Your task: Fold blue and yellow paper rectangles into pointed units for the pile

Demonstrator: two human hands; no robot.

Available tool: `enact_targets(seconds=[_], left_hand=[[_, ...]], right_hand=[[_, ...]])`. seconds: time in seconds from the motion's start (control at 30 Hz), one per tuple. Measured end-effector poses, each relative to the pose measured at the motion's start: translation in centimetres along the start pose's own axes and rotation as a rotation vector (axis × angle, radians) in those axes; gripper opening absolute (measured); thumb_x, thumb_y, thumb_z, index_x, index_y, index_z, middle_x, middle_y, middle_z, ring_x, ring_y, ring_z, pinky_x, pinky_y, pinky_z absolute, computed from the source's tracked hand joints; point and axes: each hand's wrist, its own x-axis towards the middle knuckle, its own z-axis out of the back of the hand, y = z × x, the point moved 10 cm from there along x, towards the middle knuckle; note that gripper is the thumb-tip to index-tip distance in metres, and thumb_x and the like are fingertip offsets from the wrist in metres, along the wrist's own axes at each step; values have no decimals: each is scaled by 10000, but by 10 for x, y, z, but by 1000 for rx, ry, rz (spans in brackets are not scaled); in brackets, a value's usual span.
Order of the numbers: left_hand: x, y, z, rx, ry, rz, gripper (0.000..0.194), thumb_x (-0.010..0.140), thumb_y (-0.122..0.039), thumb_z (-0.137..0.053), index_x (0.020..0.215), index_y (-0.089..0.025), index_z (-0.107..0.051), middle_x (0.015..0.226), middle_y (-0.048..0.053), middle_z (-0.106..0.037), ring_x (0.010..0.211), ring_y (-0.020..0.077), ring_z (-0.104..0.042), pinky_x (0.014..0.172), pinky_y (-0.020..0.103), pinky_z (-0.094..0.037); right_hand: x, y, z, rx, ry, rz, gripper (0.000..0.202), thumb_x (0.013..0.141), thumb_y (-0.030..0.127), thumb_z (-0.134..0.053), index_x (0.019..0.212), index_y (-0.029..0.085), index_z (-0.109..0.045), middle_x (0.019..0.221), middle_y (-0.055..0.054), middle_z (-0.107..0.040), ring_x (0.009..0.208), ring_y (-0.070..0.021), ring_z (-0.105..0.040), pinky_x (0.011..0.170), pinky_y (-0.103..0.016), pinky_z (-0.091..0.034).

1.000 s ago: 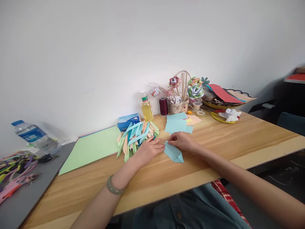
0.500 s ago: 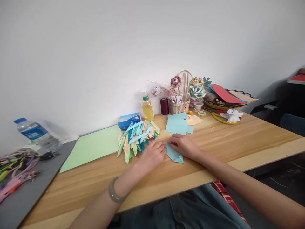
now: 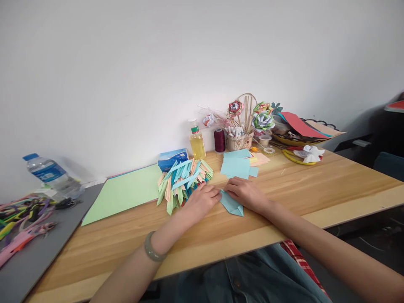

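A light blue sheet of paper (image 3: 232, 206) with folded edges and a pointed near corner lies on the wooden table (image 3: 268, 223). At its far left corner, my left hand (image 3: 202, 203) rests with fingers together, pressing the paper's edge. My right hand (image 3: 246, 193) has its fingers curled over the far right edge, and its fingertips meet the left hand's near the top corner. Part of the paper is hidden under the right hand. Just left of my left hand lies a pile of folded paper strips (image 3: 180, 182) in green, blue and peach.
Blue paper pieces (image 3: 235, 167) lie beyond my hands. Behind stand a bottle of yellow liquid (image 3: 197, 145), a dark red thread spool (image 3: 219, 141) and a basket (image 3: 240, 143) with paper flowers. Green sheets (image 3: 123, 193) lie left; pink pliers (image 3: 27, 242) rest on a grey surface.
Both hands stay at the blue paper, with the right fingers slightly lower and flatter over its far edge. The whole view has shifted a little.
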Motion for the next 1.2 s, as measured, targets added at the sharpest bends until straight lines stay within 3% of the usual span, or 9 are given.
enact_targets(seconds=[0.37,0.57,0.7,0.9,1.2], left_hand=[[3,-3,9,-7,-34,0,237,932,-172,-397,1046,-139,-602,1110,69,-597,1127,202,-481,1007,382,-348],[1,0,-1,-43,-1,-34,302,919,-107,-382,1150,-172,-564,1304,32,-515,1285,230,-355,1044,400,-308],[1,4,-11,-74,60,-43,377,883,-56,-406,1223,-174,-519,1324,12,-504,1304,230,-333,1057,407,-286],[3,6,-11,-101,40,-45,370,882,-58,-406,1203,-177,-546,1284,1,-543,1276,206,-379,1063,374,-279],[4,8,-12,-121,62,-34,390,885,-51,-383,1220,-180,-535,1289,13,-538,1258,218,-401,1052,403,-284]], right_hand=[[-2,18,3,-162,-21,168,197,883,126,-460,778,157,-624,769,-56,-606,762,-178,-543,659,-282,-398],[-3,23,6,-170,-39,215,230,916,159,-416,808,156,-619,757,-54,-597,735,-184,-530,653,-294,-402],[-3,19,4,-61,-15,193,229,903,150,-421,865,157,-647,775,-62,-610,761,-180,-552,694,-288,-434],[-4,6,2,119,-13,85,309,830,92,-448,1063,168,-637,860,-71,-617,811,-181,-572,719,-287,-465],[-7,-2,7,147,-19,66,356,747,12,-426,897,189,-697,861,-70,-619,814,-190,-557,705,-315,-461]])
